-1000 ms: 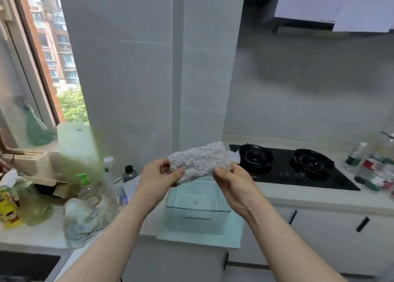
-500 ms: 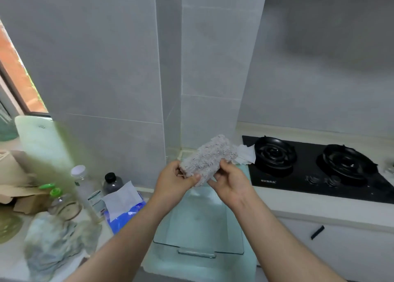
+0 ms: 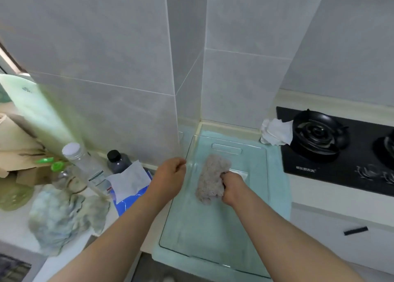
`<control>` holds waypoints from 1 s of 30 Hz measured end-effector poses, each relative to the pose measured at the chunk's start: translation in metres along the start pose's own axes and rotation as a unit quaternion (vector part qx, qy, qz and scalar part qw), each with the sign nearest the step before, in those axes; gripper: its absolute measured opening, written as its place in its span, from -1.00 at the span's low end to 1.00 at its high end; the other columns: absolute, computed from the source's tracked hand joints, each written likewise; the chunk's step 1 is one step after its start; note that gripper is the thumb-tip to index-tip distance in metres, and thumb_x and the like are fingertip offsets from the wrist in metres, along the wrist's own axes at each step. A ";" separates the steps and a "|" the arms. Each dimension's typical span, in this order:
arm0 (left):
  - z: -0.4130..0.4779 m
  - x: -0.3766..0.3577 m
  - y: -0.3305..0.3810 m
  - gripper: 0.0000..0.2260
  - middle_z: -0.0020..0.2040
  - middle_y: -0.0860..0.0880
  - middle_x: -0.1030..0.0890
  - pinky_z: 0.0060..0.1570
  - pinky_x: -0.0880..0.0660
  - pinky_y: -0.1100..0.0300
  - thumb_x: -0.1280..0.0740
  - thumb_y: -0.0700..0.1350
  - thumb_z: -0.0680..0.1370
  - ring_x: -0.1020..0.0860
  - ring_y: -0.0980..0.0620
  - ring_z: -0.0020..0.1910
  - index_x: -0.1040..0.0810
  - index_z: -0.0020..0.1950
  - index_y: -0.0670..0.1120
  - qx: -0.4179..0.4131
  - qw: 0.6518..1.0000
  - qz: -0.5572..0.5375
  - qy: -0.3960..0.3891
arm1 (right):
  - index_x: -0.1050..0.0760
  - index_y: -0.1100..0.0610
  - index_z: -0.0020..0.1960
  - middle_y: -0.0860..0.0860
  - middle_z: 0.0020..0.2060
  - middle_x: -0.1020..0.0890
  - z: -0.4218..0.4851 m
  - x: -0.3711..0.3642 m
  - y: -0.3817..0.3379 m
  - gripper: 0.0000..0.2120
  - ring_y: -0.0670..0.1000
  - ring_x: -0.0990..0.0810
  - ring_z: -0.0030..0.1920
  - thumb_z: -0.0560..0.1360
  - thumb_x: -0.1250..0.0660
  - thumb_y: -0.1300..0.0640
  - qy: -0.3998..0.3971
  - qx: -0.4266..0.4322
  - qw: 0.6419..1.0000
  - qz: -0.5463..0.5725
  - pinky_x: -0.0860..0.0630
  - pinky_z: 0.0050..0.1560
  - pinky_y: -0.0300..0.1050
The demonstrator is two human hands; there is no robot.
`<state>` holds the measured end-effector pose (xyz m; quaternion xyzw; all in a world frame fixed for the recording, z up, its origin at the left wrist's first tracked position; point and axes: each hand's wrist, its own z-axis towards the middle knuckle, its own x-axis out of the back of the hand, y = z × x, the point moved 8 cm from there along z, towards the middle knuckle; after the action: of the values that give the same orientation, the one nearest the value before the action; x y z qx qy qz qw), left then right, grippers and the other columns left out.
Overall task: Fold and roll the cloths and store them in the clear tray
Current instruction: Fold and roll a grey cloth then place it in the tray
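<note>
Home kitchen — gas hob [image 3: 332, 145], tiled wall [image 3: 106, 47].

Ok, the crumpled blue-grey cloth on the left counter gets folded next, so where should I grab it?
Probably pinch the crumpled cloth at its loose ruffled right edge, coming from above and the near side with the left hand: it lies in a low heap, and the clear bottle crowds its far side.

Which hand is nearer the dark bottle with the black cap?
Left. The left hand sits just right of the dark black-capped bottle, at the left wall of the clear plastic tray; the right hand is farther right, inside the tray, gripping the fuzzy grey rolled cloth.
</note>
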<state>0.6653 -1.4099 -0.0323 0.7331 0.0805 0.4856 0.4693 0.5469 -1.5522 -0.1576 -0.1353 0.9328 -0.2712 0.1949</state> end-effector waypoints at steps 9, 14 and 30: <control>0.034 -0.014 -0.020 -0.81 -0.26 -0.19 -0.57 -0.26 -0.44 0.03 -0.17 -0.26 0.55 -0.43 -0.03 -0.33 -0.57 -0.10 -0.20 -0.001 0.999 -0.018 -0.031 | -0.52 0.16 -0.11 0.17 -0.04 -0.62 0.062 -0.005 -0.006 -0.80 0.09 -0.55 -0.17 0.47 -0.19 0.39 0.161 0.114 0.961 -0.193 -0.52 -0.12 -0.12; 0.044 -0.013 -0.024 -0.82 -0.29 0.01 -0.57 -0.16 -0.45 0.11 -0.21 -0.22 0.58 -0.48 0.02 -0.28 -0.62 -0.02 -0.11 -0.011 0.998 -0.045 -0.036 | -0.36 0.06 -0.31 -0.01 -0.32 -0.49 0.071 -0.022 -0.018 -0.76 0.06 -0.47 -0.19 0.43 -0.18 0.35 0.198 0.225 0.904 -0.304 -0.42 -0.15 -0.15; 0.042 -0.014 -0.027 -0.74 -0.31 0.05 -0.53 -0.01 -0.53 -0.06 -0.15 -0.22 0.60 -0.48 0.04 -0.25 -0.61 -0.13 -0.04 0.029 0.986 -0.136 -0.095 | -0.29 0.12 0.48 0.16 0.40 -0.39 0.047 -0.054 -0.003 -0.43 0.18 -0.40 0.37 0.50 -0.13 -0.04 0.109 0.059 0.894 -0.431 -0.33 0.40 0.01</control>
<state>0.7001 -1.4292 -0.0653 0.7714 0.1482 0.3430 0.5152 0.6153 -1.5561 -0.1768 -0.4823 0.7804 -0.3964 -0.0362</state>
